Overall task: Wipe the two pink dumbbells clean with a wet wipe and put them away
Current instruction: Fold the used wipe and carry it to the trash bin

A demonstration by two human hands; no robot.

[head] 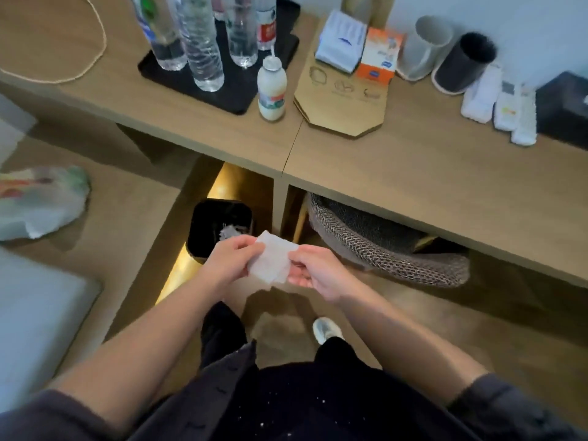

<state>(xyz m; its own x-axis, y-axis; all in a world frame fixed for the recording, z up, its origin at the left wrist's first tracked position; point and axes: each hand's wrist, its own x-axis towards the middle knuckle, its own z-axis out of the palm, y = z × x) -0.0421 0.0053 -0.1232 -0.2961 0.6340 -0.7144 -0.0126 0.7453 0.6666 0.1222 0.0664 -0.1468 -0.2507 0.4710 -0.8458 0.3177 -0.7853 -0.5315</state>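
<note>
**Wet wipe** (274, 261): a white sheet, partly unfolded, at the centre of the frame, stretched between my two hands.
- Left hand (235, 257): the thumb and curled fingers pinch the sheet's left edge.
- Right hand (315, 270): the thumb and forefinger pinch the right edge, with the other fingers loosely curled beneath.

**Pink dumbbells**: none in view, and I cannot tell where they lie.

**Bin** (203, 230): black, on the floor just above the hands in the frame. It has a crumpled white scrap inside.

**Basket** (381, 253): woven, right of centre, tucked under the desk.

**Desk** (413, 173): runs across the upper frame.
- Tray (229, 93): black, upper centre, carrying clear bottles.
- Milk bottle (271, 90): small, standing just beside the tray.
- White pack (342, 41) and orange pack (380, 55): upper right.

**Handling note**: I judge the step in hand to be opening the wipe.
- Draw the edges apart evenly, pinching near the corners so the sheet spreads flat and does not tear.
- Keep it off the bin rim and the floor.
- Then drape it over one palm so the other hand is free to steady a dumbbell, once I find them.
</note>
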